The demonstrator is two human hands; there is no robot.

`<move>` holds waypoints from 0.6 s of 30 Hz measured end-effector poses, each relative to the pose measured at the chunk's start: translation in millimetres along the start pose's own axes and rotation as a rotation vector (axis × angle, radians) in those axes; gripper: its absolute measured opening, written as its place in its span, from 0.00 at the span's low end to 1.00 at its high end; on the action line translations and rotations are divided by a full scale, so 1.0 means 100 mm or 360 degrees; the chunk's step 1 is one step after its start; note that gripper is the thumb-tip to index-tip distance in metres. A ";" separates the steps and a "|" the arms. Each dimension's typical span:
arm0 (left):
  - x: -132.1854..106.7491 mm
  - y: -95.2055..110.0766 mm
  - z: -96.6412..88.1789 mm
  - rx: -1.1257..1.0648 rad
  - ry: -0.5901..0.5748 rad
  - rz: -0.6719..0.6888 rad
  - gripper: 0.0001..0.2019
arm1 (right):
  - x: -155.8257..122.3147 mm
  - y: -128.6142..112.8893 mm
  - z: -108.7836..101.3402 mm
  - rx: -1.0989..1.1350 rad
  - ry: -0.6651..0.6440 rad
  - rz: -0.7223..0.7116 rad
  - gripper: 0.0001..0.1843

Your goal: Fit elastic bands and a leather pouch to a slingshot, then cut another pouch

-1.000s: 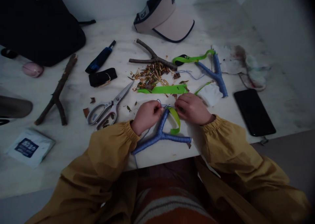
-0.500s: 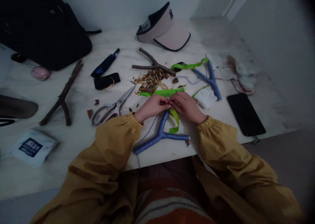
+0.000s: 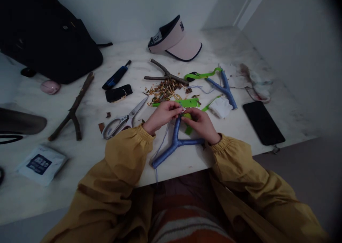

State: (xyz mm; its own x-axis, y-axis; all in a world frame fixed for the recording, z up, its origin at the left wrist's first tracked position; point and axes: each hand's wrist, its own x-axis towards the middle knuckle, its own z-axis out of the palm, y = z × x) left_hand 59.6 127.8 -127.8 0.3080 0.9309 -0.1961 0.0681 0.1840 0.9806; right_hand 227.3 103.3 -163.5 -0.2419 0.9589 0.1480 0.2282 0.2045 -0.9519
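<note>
A Y-shaped forked stick [image 3: 175, 142], wrapped in blue thread, lies on the table with one arm pointing up between my hands. At that arm's tip, my left hand [image 3: 163, 117] is closed in a pinch; what its fingertips hold is too small to make out. My right hand [image 3: 203, 124] is closed on a green band [image 3: 188, 130] against the same tip, with the band hanging below the fingers. Loose blue thread [image 3: 163, 143] runs down left of the fork. Just beyond my hands lies a flat green strip [image 3: 187, 103], partly covered.
Scissors [image 3: 125, 120] lie left of my hands, bark shavings [image 3: 165, 90] beyond. Around are bare forked sticks [image 3: 72, 111], a second blue-wrapped fork [image 3: 227, 89], a utility knife [image 3: 116, 75], a visor [image 3: 181, 43], a phone [image 3: 263, 123] and a wipes packet [image 3: 41, 164].
My fingers have shifted at the fork's tip, and my right hand now covers more of the green band, whose loop hangs shorter. The whole view has moved slightly.
</note>
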 end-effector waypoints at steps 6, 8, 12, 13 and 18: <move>-0.05 0.08 -0.05 -0.0043 -0.0006 0.0017 0.06 | -0.04 -0.01 0.01 0.0334 0.0123 0.0034 0.10; -0.07 0.09 -0.08 -0.0035 -0.0020 0.0024 0.07 | -0.05 -0.02 0.01 0.0321 0.0147 0.0014 0.10; -0.11 0.14 -0.11 -0.0027 -0.0060 0.0052 0.09 | -0.06 -0.05 0.01 0.0327 0.0176 -0.0044 0.09; -0.12 0.15 -0.11 -0.0027 -0.0066 0.0063 0.09 | -0.06 -0.06 0.01 0.0347 0.0177 -0.0064 0.09; -0.16 0.18 -0.09 -0.0031 -0.0070 0.0130 0.09 | -0.06 -0.08 0.00 0.0313 0.0194 -0.0143 0.08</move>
State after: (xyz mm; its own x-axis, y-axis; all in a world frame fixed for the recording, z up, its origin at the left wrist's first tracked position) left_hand 47.8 119.3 -107.5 0.3529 0.9286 -0.1149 0.0227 0.1143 0.9932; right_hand 226.9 95.8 -156.7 -0.1344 0.9577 0.2544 0.0198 0.2593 -0.9656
